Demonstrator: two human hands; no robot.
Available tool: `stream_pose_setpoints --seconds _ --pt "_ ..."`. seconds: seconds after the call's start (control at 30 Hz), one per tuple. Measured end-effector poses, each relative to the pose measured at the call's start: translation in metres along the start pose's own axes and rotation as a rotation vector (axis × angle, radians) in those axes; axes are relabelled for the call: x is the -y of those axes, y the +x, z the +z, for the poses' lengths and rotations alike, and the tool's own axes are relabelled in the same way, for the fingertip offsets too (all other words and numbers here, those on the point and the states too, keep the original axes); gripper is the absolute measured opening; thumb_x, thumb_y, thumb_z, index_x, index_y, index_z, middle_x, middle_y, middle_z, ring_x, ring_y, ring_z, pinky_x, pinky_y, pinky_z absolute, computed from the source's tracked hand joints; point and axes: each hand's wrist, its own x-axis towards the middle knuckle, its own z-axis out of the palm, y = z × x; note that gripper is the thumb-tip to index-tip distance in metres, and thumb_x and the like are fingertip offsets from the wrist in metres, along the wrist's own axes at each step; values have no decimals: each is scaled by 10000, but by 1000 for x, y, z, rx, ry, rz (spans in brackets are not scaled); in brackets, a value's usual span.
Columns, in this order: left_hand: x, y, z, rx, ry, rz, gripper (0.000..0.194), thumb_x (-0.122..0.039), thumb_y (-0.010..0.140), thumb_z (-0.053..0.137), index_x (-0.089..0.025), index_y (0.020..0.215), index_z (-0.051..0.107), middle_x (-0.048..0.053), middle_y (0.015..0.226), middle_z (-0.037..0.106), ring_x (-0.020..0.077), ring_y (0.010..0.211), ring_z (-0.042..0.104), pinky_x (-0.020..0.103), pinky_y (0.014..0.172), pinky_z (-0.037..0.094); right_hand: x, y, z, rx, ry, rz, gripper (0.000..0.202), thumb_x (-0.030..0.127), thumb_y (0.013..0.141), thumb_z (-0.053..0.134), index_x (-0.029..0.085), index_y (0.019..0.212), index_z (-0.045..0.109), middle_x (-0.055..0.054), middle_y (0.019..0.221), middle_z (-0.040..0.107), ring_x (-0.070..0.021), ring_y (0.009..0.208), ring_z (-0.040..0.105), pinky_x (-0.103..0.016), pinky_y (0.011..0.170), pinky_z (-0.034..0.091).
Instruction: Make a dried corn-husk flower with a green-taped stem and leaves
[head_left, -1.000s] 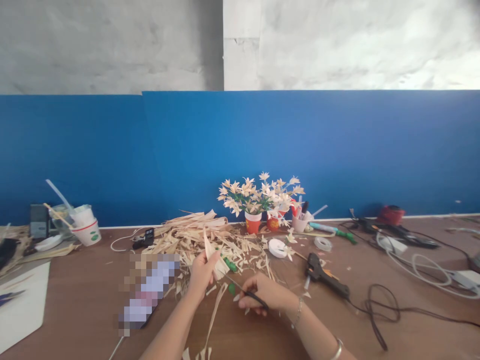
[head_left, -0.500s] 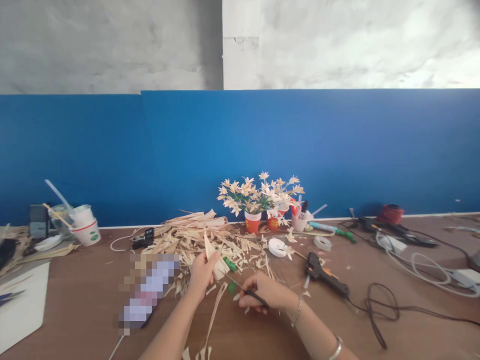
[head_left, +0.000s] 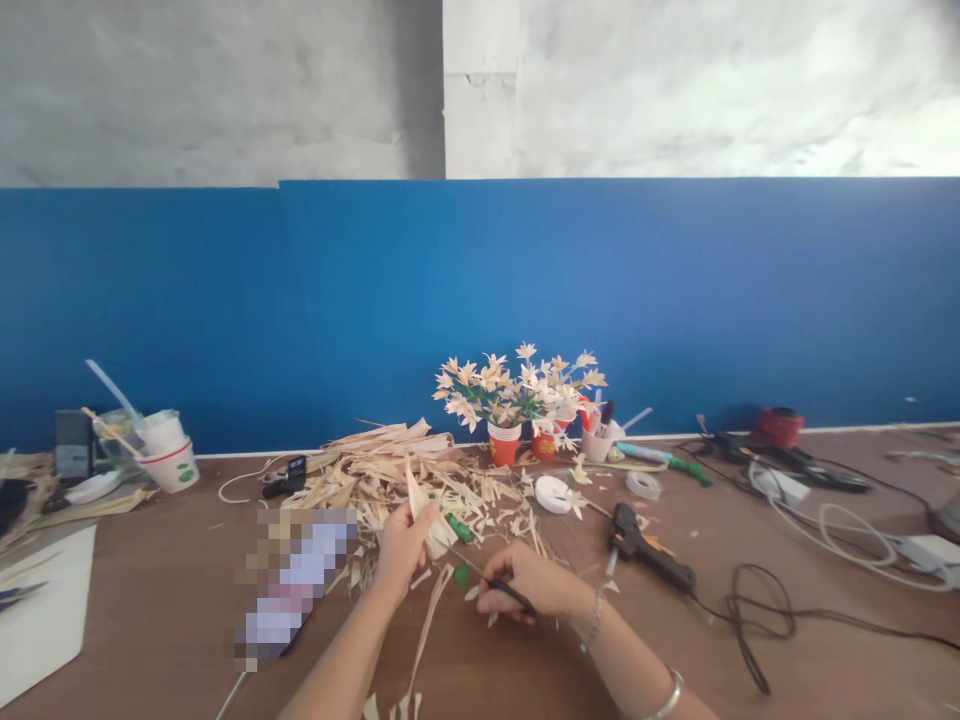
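Pinched in my left hand point(head_left: 405, 545) is a pale, dried corn husk piece point(head_left: 438, 537), its pointed tip standing up past the thumb. My right hand point(head_left: 521, 583) is closed around the dark handles of a pair of scissors point(head_left: 510, 595). The blades reach left to the lower edge of the husk; whether they are apart is too small to tell. Behind my hands spreads a heap of dried husk strips point(head_left: 375, 465) and cut scraps. A green roll of tape point(head_left: 459, 527) lies just beyond the husk piece.
Husk flowers point(head_left: 495, 385) stand in a red paper cup point(head_left: 503, 445) by the blue partition point(head_left: 600, 270). A black glue gun point(head_left: 646, 548) with its cord lies right of my right hand. Left are a blurred-out phone point(head_left: 296, 590) and a white cup point(head_left: 174, 465). White tape rolls point(head_left: 553, 494) sit behind.
The whole view has shifted very slightly. Both hands, the husk piece and the scissors keep almost the same positions.
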Motion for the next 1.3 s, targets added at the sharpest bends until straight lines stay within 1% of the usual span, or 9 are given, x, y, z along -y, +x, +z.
stream_pose_setpoints --seconds 0.2,0.37,0.5,0.63,0.83,0.97,1.03,1.17,1.3 --pt "-2 -1 0 -17 -30 1 364 -493 639 638 -139 688 566 -54 400 514 40 239 337 148 252 190 1 1 1 -15 -2 -2 350 448 658 664 115 762 671 67 413 467 -41 332 382 -140 320 273" --pt "1 -1 1 -47 -75 7 380 -516 657 622 -144 696 553 -51 367 507 56 249 376 143 265 212 5 1 4 -77 -5 -10 332 454 664 656 123 697 653 68 400 461 -42 319 372 -147 317 273" --pt "-2 -3 2 -79 -95 0 380 -524 647 625 -152 667 548 -53 339 490 69 257 396 148 268 241 4 3 6 -99 14 -16 342 465 654 664 125 683 646 70 386 453 -44 309 365 -150 308 266" --pt "-4 -5 4 -101 -143 -1 373 -513 643 634 -152 681 545 -50 350 508 82 264 423 156 272 273 2 4 6 -109 32 -12 329 453 650 670 126 675 641 71 379 455 -44 303 369 -145 297 259" --pt "-5 -6 6 -95 -195 -7 369 -493 662 633 -138 718 552 -35 370 537 95 291 462 164 291 309 0 5 6 -135 43 -23 272 395 668 659 124 687 647 74 375 451 -40 299 376 -135 295 268" --pt "-6 -6 6 -93 -201 -65 391 -505 618 659 -130 677 566 -19 363 547 129 330 524 196 333 392 1 6 7 -174 51 -25 262 386 663 652 125 680 651 73 375 448 -42 310 379 -135 298 274" --pt "-6 -6 6 -86 -209 -70 398 -507 601 670 -129 677 571 -15 366 553 141 342 540 207 346 412 4 5 7 -176 59 -23 279 403 651 661 125 679 650 73 376 447 -42 316 381 -135 302 284" --pt "-4 -6 7 -74 -230 -52 398 -510 613 663 -132 691 563 -5 408 583 147 363 558 205 345 403 6 4 7 -167 68 -16 291 411 647 666 124 689 649 69 395 464 -42 325 391 -137 311 304" --pt "-3 -8 9 -71 -241 -70 398 -512 623 655 -131 689 560 -8 410 579 146 370 560 204 351 401 6 5 8 -179 74 -22 282 405 658 656 124 679 637 72 396 454 -43 322 395 -137 309 302"
